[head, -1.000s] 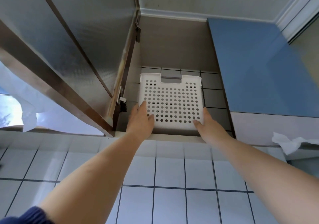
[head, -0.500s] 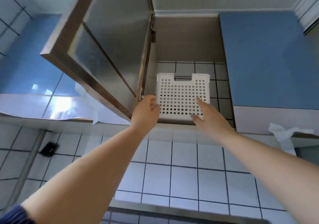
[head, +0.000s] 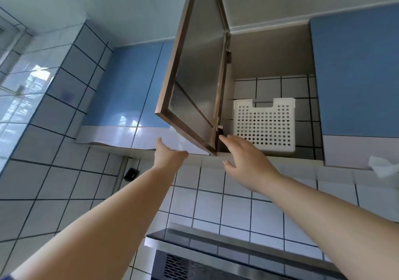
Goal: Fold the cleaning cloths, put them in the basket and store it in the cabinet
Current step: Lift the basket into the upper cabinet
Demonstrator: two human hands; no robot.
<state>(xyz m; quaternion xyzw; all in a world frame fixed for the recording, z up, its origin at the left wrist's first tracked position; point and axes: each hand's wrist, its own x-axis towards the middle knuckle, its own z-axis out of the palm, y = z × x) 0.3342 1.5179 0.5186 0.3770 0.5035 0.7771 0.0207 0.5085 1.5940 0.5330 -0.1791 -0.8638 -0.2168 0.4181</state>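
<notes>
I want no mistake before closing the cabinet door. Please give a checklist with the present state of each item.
1. Basket inside the cabinet: ok.
2. Basket clear of the door path: ok.
3. Right hand off the basket: ok.
4. Right hand away from the hinge side: not ok, fingers near it.
5. Left hand on the door: not ok, below its edge.
6. Cloths in the basket: cannot tell.

White perforated plastic basket (head: 264,126) looks smooth and matt in the cabinet; the open door (head: 194,68) shows a dull, finely textured metal-looking panel in a brown wood-look frame. Glossy blue cabinet fronts (head: 356,68) and shiny white glazed wall tiles (head: 235,210) catch reflections.
</notes>
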